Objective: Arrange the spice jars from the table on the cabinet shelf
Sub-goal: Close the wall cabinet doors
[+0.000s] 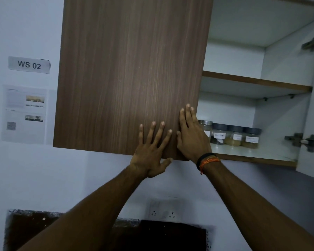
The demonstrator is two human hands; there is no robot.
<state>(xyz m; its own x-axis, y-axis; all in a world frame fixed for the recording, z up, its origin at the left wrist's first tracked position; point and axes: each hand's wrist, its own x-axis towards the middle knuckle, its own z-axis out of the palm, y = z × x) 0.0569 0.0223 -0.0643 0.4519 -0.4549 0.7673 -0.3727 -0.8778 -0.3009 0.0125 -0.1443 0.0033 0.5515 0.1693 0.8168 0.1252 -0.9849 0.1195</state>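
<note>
Door [130, 73]: both hands flat on it, left hand [150, 153] and right hand [190, 136], fingers [153, 132] straight, gripping nothing. Jars [234, 135]: four on bottom shelf [257, 153], just right of fingers. Push evenly, fingertips clear of closing edge.

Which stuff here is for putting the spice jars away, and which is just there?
For the job:
spice jars on the bottom shelf
wooden cabinet door
left hand and right hand, flat on the door

Just there:
WS 02 sign
wall poster
wall socket
</note>
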